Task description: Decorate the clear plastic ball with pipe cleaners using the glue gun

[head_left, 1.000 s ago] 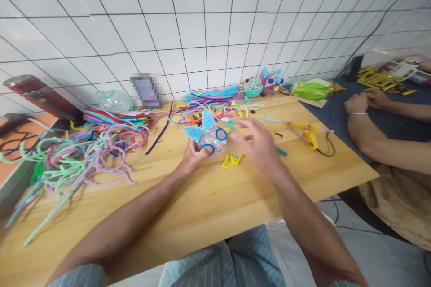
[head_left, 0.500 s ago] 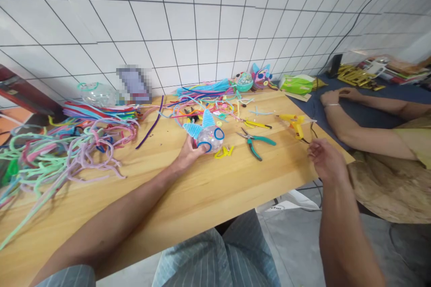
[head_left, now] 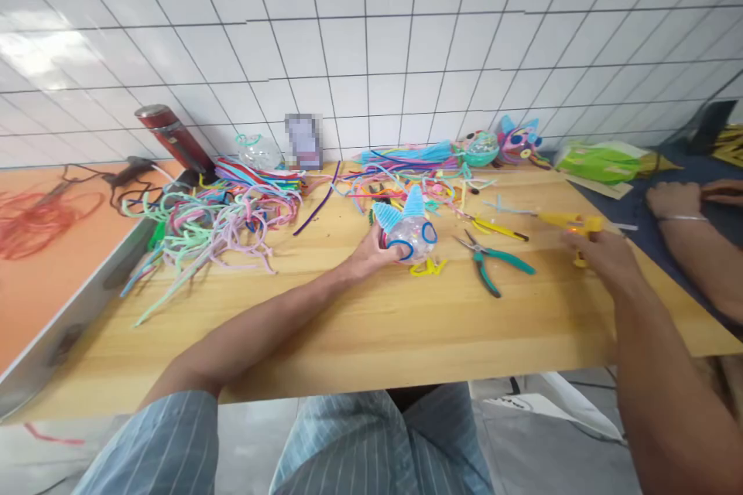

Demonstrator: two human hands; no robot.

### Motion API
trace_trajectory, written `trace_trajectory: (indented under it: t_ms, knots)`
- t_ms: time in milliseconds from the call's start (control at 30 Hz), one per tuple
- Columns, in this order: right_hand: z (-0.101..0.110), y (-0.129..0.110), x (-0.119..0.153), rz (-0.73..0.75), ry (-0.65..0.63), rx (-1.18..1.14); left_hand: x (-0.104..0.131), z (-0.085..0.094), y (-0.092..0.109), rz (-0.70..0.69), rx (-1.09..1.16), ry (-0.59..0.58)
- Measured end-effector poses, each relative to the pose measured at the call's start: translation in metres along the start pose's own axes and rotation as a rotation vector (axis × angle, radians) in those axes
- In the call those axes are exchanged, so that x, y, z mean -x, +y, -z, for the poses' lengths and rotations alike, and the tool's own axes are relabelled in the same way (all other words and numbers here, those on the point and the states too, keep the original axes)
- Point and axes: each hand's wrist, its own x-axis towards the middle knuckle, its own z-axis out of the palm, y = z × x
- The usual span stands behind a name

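Note:
My left hand [head_left: 374,254] is closed round the side of a clear plastic ball [head_left: 416,230] on the wooden table. Two light-blue pipe-cleaner ears [head_left: 413,201] stand up from the ball, and two dark-blue rings mark its front. Over at the right, my right hand [head_left: 604,247] is wrapped round the handle of a yellow hot glue gun [head_left: 566,221], whose nozzle points left. Between the hands lie green-handled pliers [head_left: 492,255] with their handles spread. A bent yellow pipe cleaner [head_left: 428,267] rests just in front of the ball.
Tangled pipe cleaners [head_left: 224,228] cover the left side. A yellow cutter [head_left: 493,227] lies beyond the pliers. Decorated balls [head_left: 518,141] stand by the wall, along with a red flask [head_left: 174,141] and a green packet [head_left: 604,161]. Another person's forearm [head_left: 702,247] rests at far right.
My right hand has reached forward and taken hold of the glue gun, which was lying on the table. My left hand still holds the ball. The view has turned right-to-left, showing more of the left.

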Motion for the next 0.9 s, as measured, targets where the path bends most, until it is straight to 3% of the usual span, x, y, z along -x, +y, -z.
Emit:
trace_trajectory:
  t_ms: [133, 200, 367, 600, 900]
  knots:
    - [-0.008, -0.045, 0.013, -0.119, -0.094, -0.387, 0.002, 0.002, -0.006, -0.036, 0.026, 0.070]
    - [-0.013, -0.070, 0.021, -0.028, -0.159, -0.486, 0.003, 0.002, -0.011, -0.040, 0.036, 0.124]
    - [-0.038, -0.110, 0.039, 0.197, -0.307, -0.412, 0.004, 0.001, -0.023, -0.041, 0.051, 0.210]
    - [-0.068, -0.109, 0.052, 0.418, -0.485, -0.267, 0.006, -0.003, -0.028, -0.057, 0.073, 0.196]
    - [-0.072, -0.102, 0.059, 0.566, -0.448, -0.264, 0.011, -0.004, -0.023, -0.020, 0.023, 0.170]
